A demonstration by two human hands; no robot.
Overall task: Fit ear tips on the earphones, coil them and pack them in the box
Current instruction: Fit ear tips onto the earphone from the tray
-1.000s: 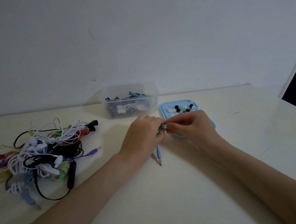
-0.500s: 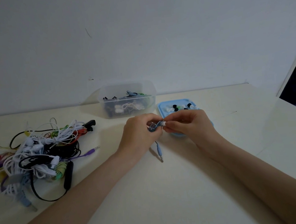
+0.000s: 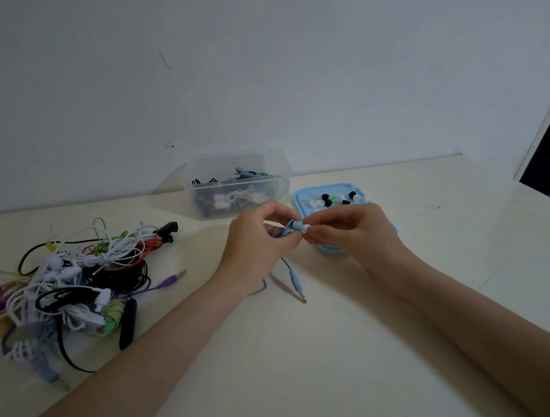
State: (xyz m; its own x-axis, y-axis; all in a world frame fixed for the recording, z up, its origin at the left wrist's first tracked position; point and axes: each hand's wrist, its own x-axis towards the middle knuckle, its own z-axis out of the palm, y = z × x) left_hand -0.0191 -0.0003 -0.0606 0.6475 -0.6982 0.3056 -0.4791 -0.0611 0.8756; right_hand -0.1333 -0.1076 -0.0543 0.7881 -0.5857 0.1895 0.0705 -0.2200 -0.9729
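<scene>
We see left hand (image 3: 257, 243) pinching light-blue plastic earbud (image 3: 293, 225) above matte cream tabletop (image 3: 281, 359). Right hand (image 3: 353, 229) pinches small white rubbery ear tip (image 3: 306, 228) against it. Thin blue cable (image 3: 293, 275) dangles, metal plug touching tabletop. Translucent plastic box (image 3: 237, 185) behind; tangled cord pile (image 3: 72, 281) left.

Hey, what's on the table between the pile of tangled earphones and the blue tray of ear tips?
In the head view, the left hand gripping a blue earphone, its plug trailing on the table. The pile lies left, the tray right.
</scene>
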